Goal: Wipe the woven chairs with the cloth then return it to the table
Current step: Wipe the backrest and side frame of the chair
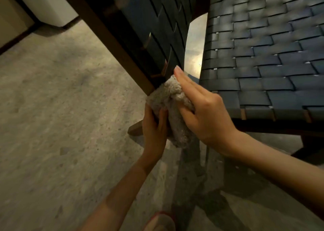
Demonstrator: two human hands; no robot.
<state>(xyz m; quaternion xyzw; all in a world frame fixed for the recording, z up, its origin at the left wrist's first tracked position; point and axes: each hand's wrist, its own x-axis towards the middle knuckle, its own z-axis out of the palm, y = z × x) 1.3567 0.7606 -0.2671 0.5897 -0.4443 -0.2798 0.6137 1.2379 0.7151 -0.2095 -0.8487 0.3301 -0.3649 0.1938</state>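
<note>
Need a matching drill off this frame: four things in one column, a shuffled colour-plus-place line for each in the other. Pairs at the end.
Things
1. cloth
2. woven seat
3. floor
4. shoe

Descriptions
A. speckled grey-tan, left half of the view
B. red-edged, at the bottom edge
C. beige and bunched, centre
D. dark blue straps, upper right

Pairs: 1-C; 2-D; 3-A; 4-B
</note>
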